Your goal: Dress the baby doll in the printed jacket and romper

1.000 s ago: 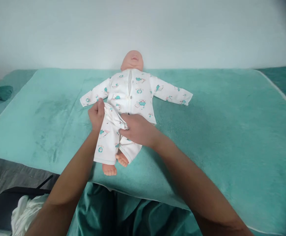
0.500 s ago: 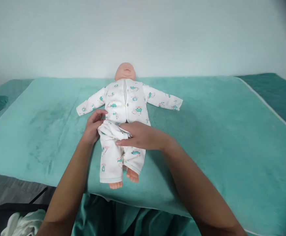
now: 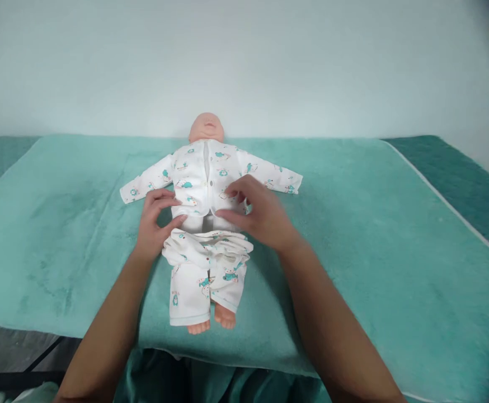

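A baby doll [image 3: 206, 126] lies on its back, dressed in a white printed jacket [image 3: 192, 184] with green animal figures. White printed pants [image 3: 189, 296] are bunched around its upper legs, with bare feet showing below the cuffs. Between jacket hem and waistband shows a strip of white cloth with a dark gap in the middle. My left hand [image 3: 156, 221] rests at the jacket's lower left side, thumb and fingers apart. My right hand [image 3: 259, 210] is over the jacket's lower right front, its thumb by the hem and its fingers curved, with a gap between them.
A light green cover [image 3: 353, 224] spreads over the table, with a darker green cloth [image 3: 462, 184] at the right. Behind it rises a pale wall [image 3: 244, 61]. Some light cloth [image 3: 38, 393] shows at the bottom left corner, below the table edge.
My right hand has let go of the pants' waistband and moved up to the jacket hem. The waistband now lies lower, folded across the thighs. My left hand's fingers have spread apart.
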`<state>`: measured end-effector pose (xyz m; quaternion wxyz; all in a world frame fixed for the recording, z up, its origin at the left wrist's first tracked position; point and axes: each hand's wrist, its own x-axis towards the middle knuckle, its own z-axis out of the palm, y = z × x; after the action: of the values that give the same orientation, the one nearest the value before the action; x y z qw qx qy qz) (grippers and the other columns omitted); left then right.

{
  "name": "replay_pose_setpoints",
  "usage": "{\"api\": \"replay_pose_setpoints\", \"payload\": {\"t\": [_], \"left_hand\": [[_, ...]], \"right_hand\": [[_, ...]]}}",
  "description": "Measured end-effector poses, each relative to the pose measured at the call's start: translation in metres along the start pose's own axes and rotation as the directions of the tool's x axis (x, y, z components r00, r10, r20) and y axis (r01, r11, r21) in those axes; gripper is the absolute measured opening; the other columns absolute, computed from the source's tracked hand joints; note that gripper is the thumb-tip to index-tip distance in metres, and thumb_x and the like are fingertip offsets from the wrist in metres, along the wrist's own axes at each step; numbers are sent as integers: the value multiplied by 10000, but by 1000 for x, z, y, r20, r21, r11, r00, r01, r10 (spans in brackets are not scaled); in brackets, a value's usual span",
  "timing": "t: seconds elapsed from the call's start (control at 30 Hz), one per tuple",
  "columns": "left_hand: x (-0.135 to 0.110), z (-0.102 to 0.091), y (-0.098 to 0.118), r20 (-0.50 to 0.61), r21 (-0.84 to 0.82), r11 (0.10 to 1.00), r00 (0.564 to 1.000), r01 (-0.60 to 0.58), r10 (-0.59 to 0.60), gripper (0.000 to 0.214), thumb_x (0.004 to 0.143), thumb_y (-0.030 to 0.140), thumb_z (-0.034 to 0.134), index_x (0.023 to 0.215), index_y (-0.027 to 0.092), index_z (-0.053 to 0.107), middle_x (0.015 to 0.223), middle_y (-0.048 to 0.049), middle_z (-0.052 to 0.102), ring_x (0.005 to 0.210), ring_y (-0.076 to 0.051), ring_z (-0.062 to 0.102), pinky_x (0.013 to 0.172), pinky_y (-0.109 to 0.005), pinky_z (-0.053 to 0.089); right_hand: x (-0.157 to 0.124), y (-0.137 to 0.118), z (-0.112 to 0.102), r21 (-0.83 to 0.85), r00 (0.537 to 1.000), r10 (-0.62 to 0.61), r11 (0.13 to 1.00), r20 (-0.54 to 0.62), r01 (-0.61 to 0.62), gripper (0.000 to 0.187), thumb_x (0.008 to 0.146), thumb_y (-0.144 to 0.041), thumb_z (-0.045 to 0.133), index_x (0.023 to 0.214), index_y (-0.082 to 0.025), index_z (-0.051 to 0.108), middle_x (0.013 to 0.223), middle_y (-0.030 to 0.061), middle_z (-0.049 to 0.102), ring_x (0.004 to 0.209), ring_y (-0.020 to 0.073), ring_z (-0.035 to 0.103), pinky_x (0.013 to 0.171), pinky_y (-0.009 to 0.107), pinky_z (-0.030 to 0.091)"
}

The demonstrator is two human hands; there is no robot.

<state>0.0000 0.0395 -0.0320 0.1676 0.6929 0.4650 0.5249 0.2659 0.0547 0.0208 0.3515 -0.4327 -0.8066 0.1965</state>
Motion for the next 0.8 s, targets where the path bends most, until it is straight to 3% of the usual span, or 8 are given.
{"api": "replay_pose_setpoints", "payload": {"t": [0.13, 0.27, 0.37, 0.5, 0.57, 0.63, 0.73, 0.8], "left_hand": [[-2, 4, 1, -65, 128, 990, 996, -56, 65, 196, 844, 332, 763, 1018, 248, 736, 1040, -46, 667, 976, -203, 612, 902, -365, 512], [-5, 7, 3, -188, 69, 993, 979, 93, -79, 204, 837, 348, 754, 1000, 232, 719, 957, -26, 677, 851, -174, 609, 796, -312, 508], [-6, 10, 5, -194, 32, 985, 968, 172, -162, 207, 855, 318, 714, 1041, 226, 712, 1002, -31, 683, 857, -162, 610, 778, -284, 484], [-3, 11, 4, -216, -86, 972, 948, 220, -234, 107, 814, 289, 713, 845, 195, 675, 862, -7, 646, 827, -150, 577, 735, -260, 442], [1, 8, -2, -372, -210, 934, 860, 288, -349, 172, 820, 317, 693, 763, 191, 590, 735, 32, 545, 720, -119, 499, 676, -249, 405], [5, 1, -11, -547, -372, 881, 698, 292, -462, 239, 850, 344, 641, 745, 204, 478, 700, 54, 440, 688, -107, 443, 658, -251, 386], [9, -12, -22, -653, -534, 809, 488, 245, -579, 210, 838, 272, 608, 813, 227, 404, 798, 45, 444, 774, -117, 488, 715, -273, 420], [9, -15, -23, -729, -464, 852, 443, 242, -522, 218, 784, 167, 617, 907, 237, 451, 960, 19, 519, 920, -136, 543, 818, -297, 450]], "right_hand": [[1, -12, 20, -319, 996, -1, 947, 90, 30, 340, 893, -422, 729, 1132, -210, 615, 1198, 135, 617, 1124, 313, 552, 832, 372, 473], [-1, -21, 24, -368, 995, 60, 929, 74, -28, 182, 1023, -324, 481, 1039, -202, 615, 1084, 129, 665, 1011, 279, 603, 764, 342, 428], [0, -19, 22, -233, 989, 145, 964, 40, -132, 224, 1031, -309, 400, 953, -212, 585, 878, 79, 675, 815, 219, 627, 706, 318, 405], [4, -7, 10, 229, 941, 337, 919, -27, -322, 132, 952, -366, 483, 912, -250, 532, 701, -13, 597, 629, 170, 610, 626, 288, 446], [4, 6, -6, 387, 897, 436, 841, -73, -378, 115, 909, -366, 489, 876, -259, 514, 663, -26, 560, 595, 171, 598, 589, 290, 459], [2, 25, -28, 401, 827, 537, 802, -163, -442, 112, 876, -347, 463, 825, -259, 510, 624, -19, 516, 571, 181, 561, 561, 304, 445], [-2, 64, -61, 119, 694, 669, 737, -265, -665, 145, 832, -302, 460, 709, -245, 511, 634, 26, 524, 601, 198, 522, 570, 330, 398], [-5, 84, -73, -216, 617, 749, 579, -241, -787, 171, 806, -297, 513, 646, -235, 514, 700, 74, 582, 649, 213, 513, 593, 347, 360]]}}
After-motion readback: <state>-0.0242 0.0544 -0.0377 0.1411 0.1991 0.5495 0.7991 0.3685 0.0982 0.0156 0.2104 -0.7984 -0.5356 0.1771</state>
